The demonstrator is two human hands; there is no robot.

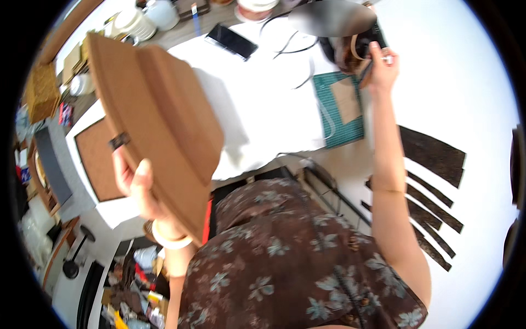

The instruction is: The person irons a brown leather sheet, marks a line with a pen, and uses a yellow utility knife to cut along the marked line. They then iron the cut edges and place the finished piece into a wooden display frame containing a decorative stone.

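My left hand [143, 189] is closed on the lower left edge of a large brown bag-like leather piece [164, 109], held tilted above the table. It has a raised folded middle, and a small dark tab [119, 141] sits on its edge beside my fingers. At the far right of the table, my right hand [382, 74] is closed, fingertips pinched, at a dark brown and black item [346, 55]. A narrow dark piece shows below those fingers, but I cannot make out exactly what they grip.
A white cloth [263, 104] covers the table, with a black phone [231, 41] on it. By my right wrist lies a green cutting mat [334, 109] bearing a tan piece. Dark strips [433, 156] lie at the right, tubs [135, 24] at the back left, a brown panel [98, 159] at left.
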